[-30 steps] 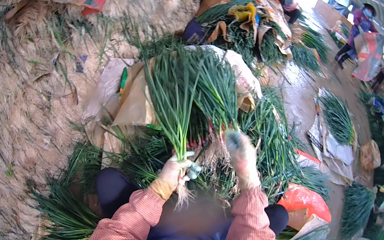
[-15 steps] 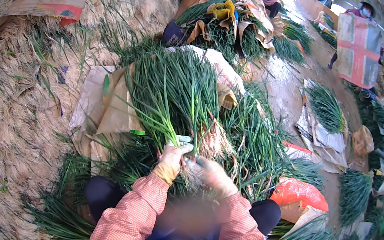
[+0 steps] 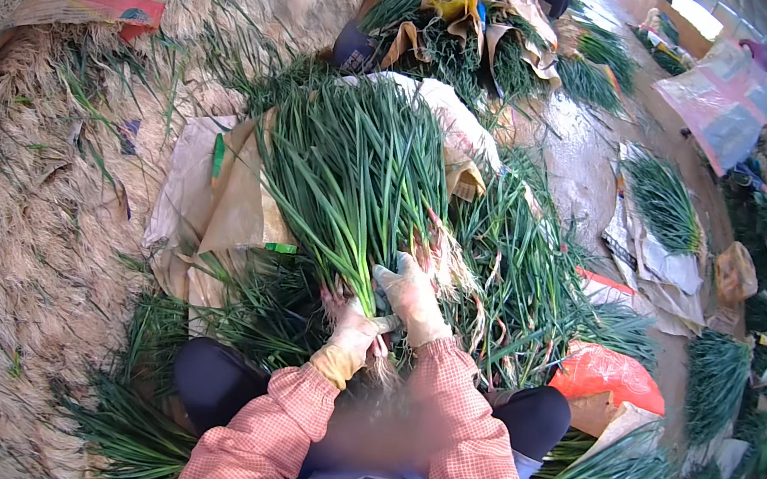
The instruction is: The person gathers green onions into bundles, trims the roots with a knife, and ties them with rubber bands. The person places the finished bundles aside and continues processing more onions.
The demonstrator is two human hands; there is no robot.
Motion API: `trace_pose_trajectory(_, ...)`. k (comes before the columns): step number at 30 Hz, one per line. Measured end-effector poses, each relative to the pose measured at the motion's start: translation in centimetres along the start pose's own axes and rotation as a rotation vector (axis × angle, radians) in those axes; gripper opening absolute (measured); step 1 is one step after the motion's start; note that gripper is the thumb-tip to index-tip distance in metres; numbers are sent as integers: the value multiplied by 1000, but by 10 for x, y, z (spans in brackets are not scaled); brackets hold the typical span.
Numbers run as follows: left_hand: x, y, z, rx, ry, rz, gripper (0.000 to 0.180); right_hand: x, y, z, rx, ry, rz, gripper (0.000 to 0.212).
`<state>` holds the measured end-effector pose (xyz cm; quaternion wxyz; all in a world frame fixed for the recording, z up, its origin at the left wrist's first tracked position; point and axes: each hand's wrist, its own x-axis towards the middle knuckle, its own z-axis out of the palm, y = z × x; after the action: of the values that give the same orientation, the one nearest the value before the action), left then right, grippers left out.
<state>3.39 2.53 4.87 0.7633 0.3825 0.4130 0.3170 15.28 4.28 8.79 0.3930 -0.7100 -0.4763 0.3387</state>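
Many green onions [image 3: 354, 174] on sacks [image 3: 235, 205]

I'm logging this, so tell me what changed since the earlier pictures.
The right grip moved left, from beside the pale roots toward the green bunch in the left grip; whether it holds anything is unclear. The sack at upper right, hanging upright before, is now tilted. The left grip still holds its bunch, and the red bag stayed put.

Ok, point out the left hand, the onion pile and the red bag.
Left hand [image 3: 351, 329]: head view, back of the hand.
Onion pile [image 3: 350, 168]: head view, green leaves.
Red bag [image 3: 608, 375]: head view, red upper part.
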Motion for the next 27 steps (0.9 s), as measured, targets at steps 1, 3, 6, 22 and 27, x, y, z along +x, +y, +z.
trace_pose_trajectory(1, 2, -3, -2, -160, -38, 4, 30, -2, 12, -1, 202, -30, 110, 35)
trace_pose_trajectory(3, 0, -5, -17, -250, 3, 61, 24, -11, 23, 6, 513, -15, 195, 23)
trace_pose_trajectory(6, -4, 5, -10, -214, 38, 39, 21, -22, 12, 13, 1220, 142, 178, 28)
trace_pose_trajectory(22, -23, -5, -19, -250, -14, -31, 18, -33, -8, 4, 926, -246, 385, 19)
trace_pose_trajectory(27, -7, -1, 6, -559, 102, 41, 15, -25, 1, -5, 1858, -64, 139, 14)
